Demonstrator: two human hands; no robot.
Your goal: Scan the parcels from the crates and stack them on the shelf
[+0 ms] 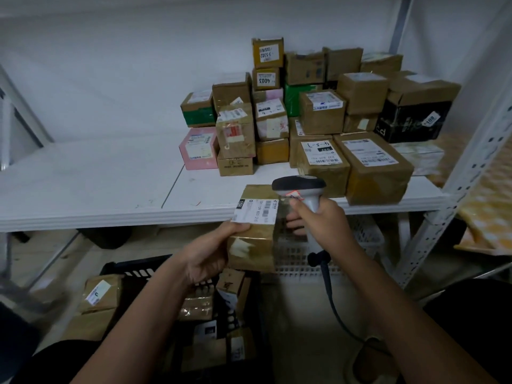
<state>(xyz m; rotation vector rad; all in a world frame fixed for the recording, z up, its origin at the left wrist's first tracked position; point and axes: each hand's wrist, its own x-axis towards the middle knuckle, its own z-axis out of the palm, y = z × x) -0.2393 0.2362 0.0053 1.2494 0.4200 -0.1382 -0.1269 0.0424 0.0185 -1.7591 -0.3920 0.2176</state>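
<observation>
Gripping a brown cardboard parcel from its left side, the person's left hand is curling its thumb over the top edge beside the white shipping label while the fingers are wrapping underneath. The right hand is closing around the grey handle of a barcode scanner, whose dark head is sitting just above the parcel's label end, and its black cable is hanging down past the right forearm. The parcel is being held in the air just in front of the edge of the white shelf, not resting on it. Below the hands, a black crate is holding several more taped parcels, and another brown box is lying just left of it. A white slatted crate is sitting under the shelf behind the right hand. On the shelf, well beyond the hands, a stack of parcels is standing toward the right against the wall, with a pink box at its left end and a black box at its right, near a perforated white upright
</observation>
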